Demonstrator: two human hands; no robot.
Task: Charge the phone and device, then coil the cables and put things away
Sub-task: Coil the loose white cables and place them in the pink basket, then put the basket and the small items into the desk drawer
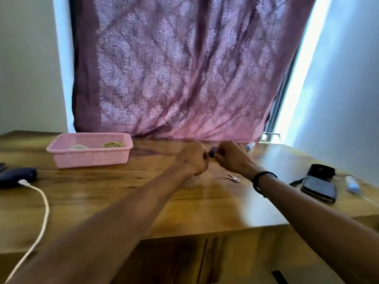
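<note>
Both my hands meet above the far middle of the wooden table (143,193). My right hand (231,158) pinches a small dark purple object (213,152) between thumb and fingers. My left hand (192,160) is curled into a fist right beside it; whether it holds anything is hidden. A dark blue device (16,177) lies at the left edge with a white cable (41,218) plugged into it, the cable trailing off the front edge. A pink basket (90,150) at the back left holds two coiled cables (96,146).
At the right lie a dark zip pouch (320,188), a black round case (321,171), a pen and a white-blue tube (352,184). A small pink clip (232,178) lies under my right wrist. A pink curtain (180,74) hangs behind the table.
</note>
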